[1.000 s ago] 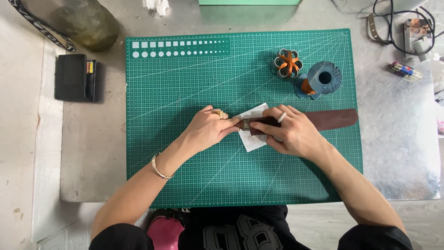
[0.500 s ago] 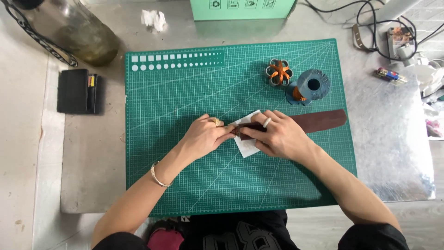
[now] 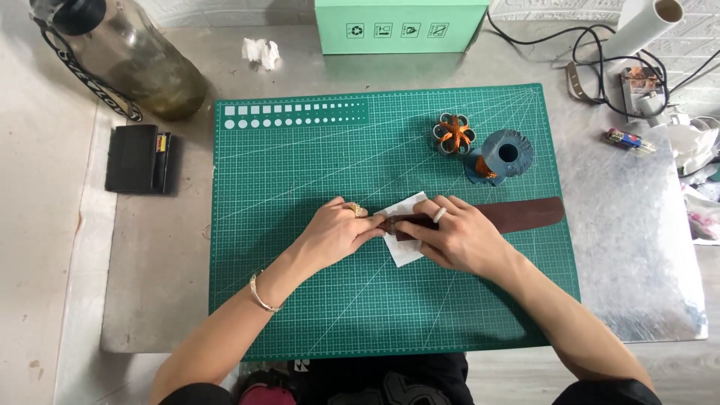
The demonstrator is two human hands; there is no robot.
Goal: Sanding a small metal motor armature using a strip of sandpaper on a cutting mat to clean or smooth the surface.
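Observation:
A dark brown leather strap point(image 3: 525, 214) lies across the green cutting mat point(image 3: 300, 165), its right end free. My right hand point(image 3: 457, 236) presses down on the strap's left part, a ring on one finger. My left hand point(image 3: 337, 231) pinches the strap's left tip with its fingertips. A small white paper piece point(image 3: 405, 249) lies under the strap's end, partly covered by both hands. A bracelet is on my left wrist.
A blue thread spool point(image 3: 501, 156) and an orange-and-grey flower-shaped piece point(image 3: 454, 135) sit on the mat's upper right. A black case point(image 3: 136, 159) and a large bottle point(image 3: 127, 56) stand left, a green box point(image 3: 397, 26) behind, cables and a paper roll point(image 3: 637, 30) at the right.
The view has shifted, so the mat sits lower and more of the table's back shows. Both hands stay on the strap's left end with hardly any movement.

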